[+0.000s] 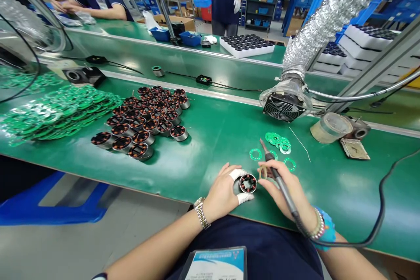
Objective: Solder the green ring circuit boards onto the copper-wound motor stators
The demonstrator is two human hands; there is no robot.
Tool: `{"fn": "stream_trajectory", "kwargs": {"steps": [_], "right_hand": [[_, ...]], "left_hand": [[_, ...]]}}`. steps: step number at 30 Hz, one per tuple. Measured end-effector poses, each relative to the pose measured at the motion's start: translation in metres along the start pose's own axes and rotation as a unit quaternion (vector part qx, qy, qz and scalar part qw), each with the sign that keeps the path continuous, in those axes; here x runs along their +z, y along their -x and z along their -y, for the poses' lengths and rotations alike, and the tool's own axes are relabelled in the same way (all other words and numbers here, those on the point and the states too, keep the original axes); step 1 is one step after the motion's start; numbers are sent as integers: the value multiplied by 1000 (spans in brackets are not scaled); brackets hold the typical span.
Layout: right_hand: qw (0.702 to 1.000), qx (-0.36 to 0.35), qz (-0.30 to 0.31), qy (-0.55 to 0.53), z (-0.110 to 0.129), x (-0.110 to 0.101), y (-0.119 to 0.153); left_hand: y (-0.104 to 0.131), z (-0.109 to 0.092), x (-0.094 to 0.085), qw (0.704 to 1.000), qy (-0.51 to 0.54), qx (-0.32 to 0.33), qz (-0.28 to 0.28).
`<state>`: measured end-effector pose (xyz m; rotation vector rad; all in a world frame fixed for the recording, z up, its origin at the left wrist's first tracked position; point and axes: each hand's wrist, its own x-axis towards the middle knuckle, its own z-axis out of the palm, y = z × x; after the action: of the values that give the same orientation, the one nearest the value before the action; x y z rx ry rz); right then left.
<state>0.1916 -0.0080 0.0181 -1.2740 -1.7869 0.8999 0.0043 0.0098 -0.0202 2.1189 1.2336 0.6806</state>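
My left hand [220,192], with white covers on the thumb and a finger, is closed around a small round motor stator [248,177]. The stator's open face with copper windings is turned up toward me. In my right hand [293,186] a soldering iron [281,180] lies across the fingers, its tip pointing up and away. The thumb and a finger of that hand also pinch a thin tan ring [261,173], seen nearly edge-on, just right of the stator. Beyond the right hand lie several loose green ring-shaped circuit boards [278,141].
Several finished-looking stators [154,124] stand grouped left of centre, beside stacked green board panels [59,111]. A fan with a foil duct [284,107] hangs ahead. Solder wire [300,145], a round tub [330,127] and a sponge tray [355,148] lie right. Two people are across the bench.
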Motion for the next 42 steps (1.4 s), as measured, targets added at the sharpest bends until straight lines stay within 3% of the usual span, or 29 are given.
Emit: {"fn": "stream_trajectory", "kwargs": {"steps": [2,5,9,12,16,20,25,28,32,42], "right_hand": [[994,-51,30,87,4,1,-3],[985,-98,94,105,5,1,-11],[981,-82,165,67,2,-2,-23],[980,-71,184,42,-1,-2,-27],[982,-70,174,21,-5,-1,-26],[983,-78,164,17,-8,2,-25],[983,-98,154,10,-9,0,-24],[985,-97,146,-4,-9,-7,-18],[996,-33,64,-51,-17,-6,-4],[978,33,60,-196,-31,16,-2]], "left_hand": [[1,-1,0,1000,0,-1,-4],[1,-3,-2,1000,20,-10,-4],[1,-6,-3,999,46,-22,1],[1,-7,-2,999,37,-18,-4],[5,-3,-4,999,44,2,3],[11,5,-11,994,81,71,14],[13,12,-11,987,63,145,-19],[12,12,-9,988,57,143,-33],[14,14,-8,990,47,128,-39],[17,13,-10,992,39,110,-37]]}}
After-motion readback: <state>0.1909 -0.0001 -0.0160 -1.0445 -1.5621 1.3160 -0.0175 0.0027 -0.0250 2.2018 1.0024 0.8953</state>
